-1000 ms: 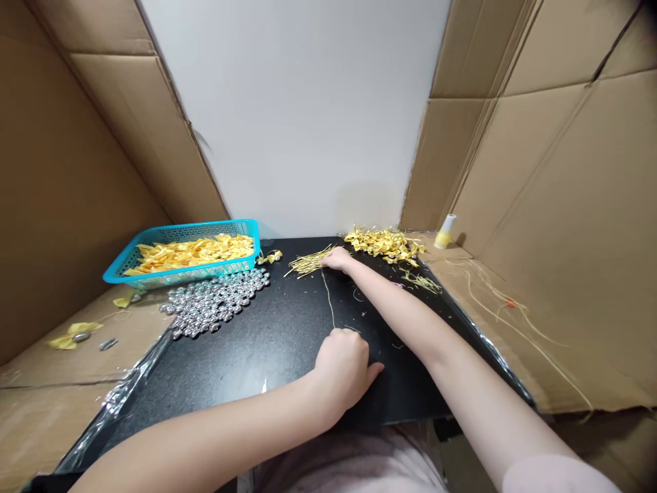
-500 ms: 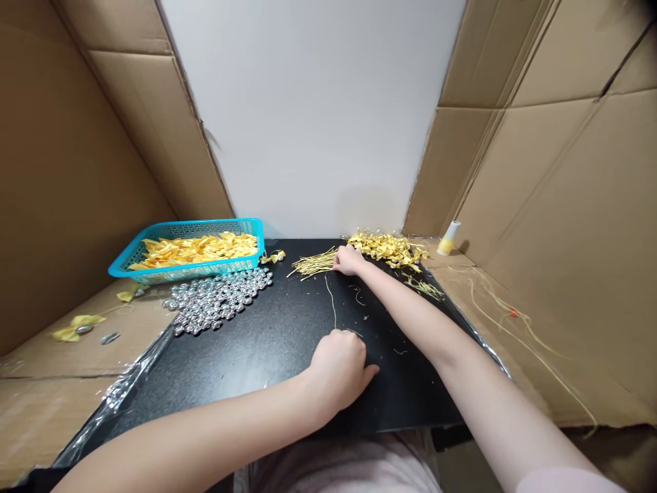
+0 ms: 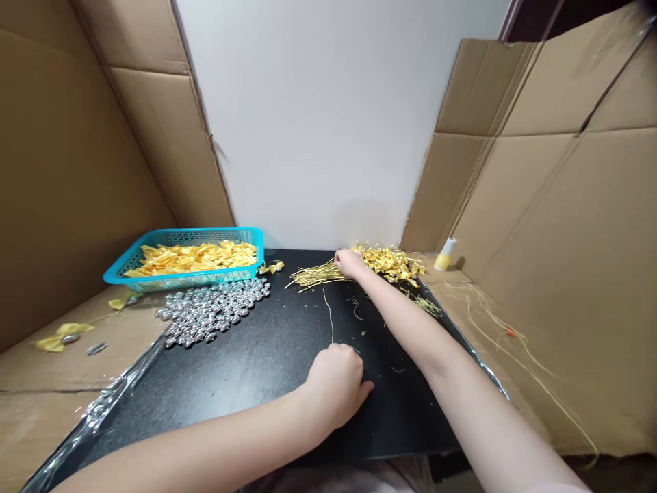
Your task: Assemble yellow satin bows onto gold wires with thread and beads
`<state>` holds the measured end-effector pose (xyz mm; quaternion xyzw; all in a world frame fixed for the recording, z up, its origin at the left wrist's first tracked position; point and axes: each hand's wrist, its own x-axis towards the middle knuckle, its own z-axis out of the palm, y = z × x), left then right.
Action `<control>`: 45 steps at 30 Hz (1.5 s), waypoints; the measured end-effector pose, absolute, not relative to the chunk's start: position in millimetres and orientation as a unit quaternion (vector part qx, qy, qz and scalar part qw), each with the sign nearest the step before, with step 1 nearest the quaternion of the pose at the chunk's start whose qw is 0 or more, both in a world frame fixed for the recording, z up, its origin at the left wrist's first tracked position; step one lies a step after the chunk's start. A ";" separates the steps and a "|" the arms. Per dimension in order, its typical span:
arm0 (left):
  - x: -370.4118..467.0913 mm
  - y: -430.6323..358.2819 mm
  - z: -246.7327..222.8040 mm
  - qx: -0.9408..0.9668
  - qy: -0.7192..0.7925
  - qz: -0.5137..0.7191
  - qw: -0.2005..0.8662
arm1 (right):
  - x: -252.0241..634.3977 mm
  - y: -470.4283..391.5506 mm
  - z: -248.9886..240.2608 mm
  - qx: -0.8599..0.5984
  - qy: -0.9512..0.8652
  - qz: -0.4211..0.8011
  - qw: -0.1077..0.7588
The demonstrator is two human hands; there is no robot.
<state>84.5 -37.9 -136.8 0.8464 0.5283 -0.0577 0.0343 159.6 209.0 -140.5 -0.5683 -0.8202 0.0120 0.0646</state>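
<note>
My left hand [image 3: 336, 387] rests in a fist low on the black table, knuckles up and thumb pointing right. A thin gold cord [image 3: 329, 315] runs from its knuckles toward the back; whether the fist holds it is hidden. Farther back, my right hand [image 3: 350, 263] has its fingers curled at the right end of a bundle of gold cords [image 3: 315, 275]. What those fingers pinch cannot be seen. Just right of that hand lies a heap of yellow ribbon bows [image 3: 393, 263] with shiny beads and gold ties.
A blue basket [image 3: 116, 274] of yellow ribbon pieces stands back left, with many silver beads [image 3: 215, 311] in front. Loose bows [image 3: 64, 338] lie on cardboard at left. At right are cord scraps [image 3: 426, 305], a yellow-white cone [image 3: 445, 255] and long strings [image 3: 493, 335]. Cardboard walls flank the table.
The view has tilted up slightly. My right hand has shifted a little away from me, along the back edge of the cord bundle. My left fist stays nearly in place.
</note>
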 end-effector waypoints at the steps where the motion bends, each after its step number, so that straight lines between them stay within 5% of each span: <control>1: 84.1 -37.3 -137.1 0.846 0.529 -0.057 0.034 | 161.4 209.5 -138.3 -0.565 -0.822 0.007 0.065; 14: 72.0 -26.7 -128.5 0.847 0.529 -0.021 0.036 | 167.3 207.5 -128.0 -0.496 -0.865 -0.032 0.075; 22: 20.7 46.4 -88.4 0.763 0.595 0.142 -0.212 | 189.4 161.7 -81.7 -0.434 -0.884 -0.104 0.141; 32: 11.6 81.4 -94.0 0.734 0.662 0.108 -0.110 | 180.9 114.9 -87.3 -0.411 -0.879 -0.166 0.174; 45: 24.6 115.2 -58.5 0.695 0.627 0.346 -0.068 | 151.0 119.5 -69.0 -0.619 -0.721 -0.074 0.302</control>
